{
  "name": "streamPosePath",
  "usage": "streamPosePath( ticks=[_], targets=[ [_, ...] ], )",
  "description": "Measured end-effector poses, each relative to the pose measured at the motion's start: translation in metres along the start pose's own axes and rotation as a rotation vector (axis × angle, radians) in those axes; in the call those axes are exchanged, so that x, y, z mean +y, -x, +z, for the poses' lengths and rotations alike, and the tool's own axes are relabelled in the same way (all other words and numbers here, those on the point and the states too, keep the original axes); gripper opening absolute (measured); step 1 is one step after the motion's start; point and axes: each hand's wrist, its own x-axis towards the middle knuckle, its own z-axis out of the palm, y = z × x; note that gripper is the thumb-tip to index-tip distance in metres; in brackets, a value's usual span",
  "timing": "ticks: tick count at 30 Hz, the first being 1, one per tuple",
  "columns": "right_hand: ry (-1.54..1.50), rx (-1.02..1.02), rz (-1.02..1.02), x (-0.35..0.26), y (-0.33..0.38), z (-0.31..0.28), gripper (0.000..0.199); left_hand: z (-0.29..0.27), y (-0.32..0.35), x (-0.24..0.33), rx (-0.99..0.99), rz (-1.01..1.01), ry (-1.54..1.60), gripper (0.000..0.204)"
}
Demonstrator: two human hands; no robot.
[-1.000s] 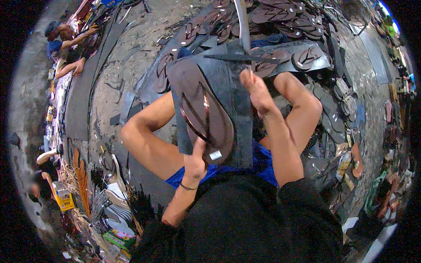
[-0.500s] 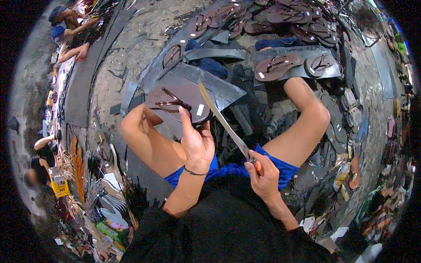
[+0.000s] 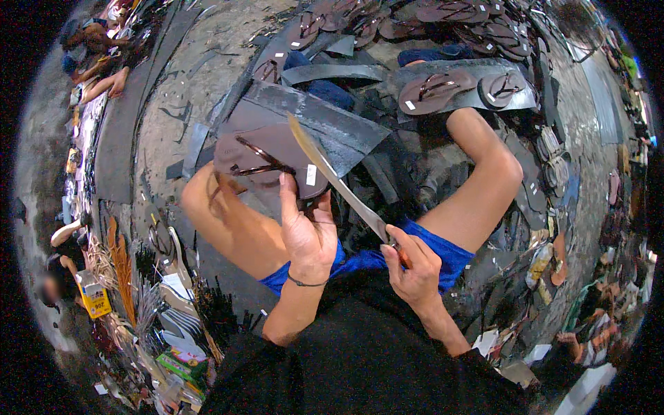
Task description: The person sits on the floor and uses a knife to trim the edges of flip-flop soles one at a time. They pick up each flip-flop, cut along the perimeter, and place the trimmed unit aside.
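My left hand (image 3: 308, 238) grips a brown flip-flop (image 3: 266, 149) near its end, thumb on top beside the glossy dark straps and fingers underneath. A small white label is stuck on the footbed. In my right hand (image 3: 415, 270) is a long knife (image 3: 342, 187) with a curved blade and an orange-brown handle. The blade slants up and left, along the flip-flop's right edge; whether it touches cannot be made out. Beyond the flip-flop lies a dark grey rubber sheet (image 3: 346, 131), partly behind it.
Two flip-flops (image 3: 436, 90) rest on a grey sheet past my right knee. Many more brown flip-flops (image 3: 453, 10) are piled at the far side. Rubber offcuts (image 3: 377, 180) lie between my legs. A bundle of thin strips (image 3: 121, 266) and a yellow box (image 3: 93, 294) stand at left, near other people.
The flip-flop and the knife have shifted slightly left and the blade tip has risen a little. Both hands keep their hold. The whole view has moved slightly.
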Motion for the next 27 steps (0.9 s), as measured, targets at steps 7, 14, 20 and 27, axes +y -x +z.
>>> streamPosePath(
  ticks=[7,14,20,27],
  targets=[
    [-0.047,-0.033,-0.033,-0.015,-0.017,0.006,0.027,-0.024,0.01,0.008,-0.103,-0.031,0.031,0.032],
    [-0.064,-0.07,-0.072,-0.028,-0.038,0.013,0.026,-0.043,0.018,0.014,-0.117,-0.046,0.048,0.034],
    [0.011,-0.124,-0.08,-0.029,-0.049,0.023,0.023,-0.071,0.02,0.019,-0.133,-0.086,0.011,0.035],
    [-0.109,-0.187,-0.098,-0.021,-0.06,0.042,0.037,-0.075,0.032,0.025,0.069,-0.106,0.031,0.039]
  ],
)
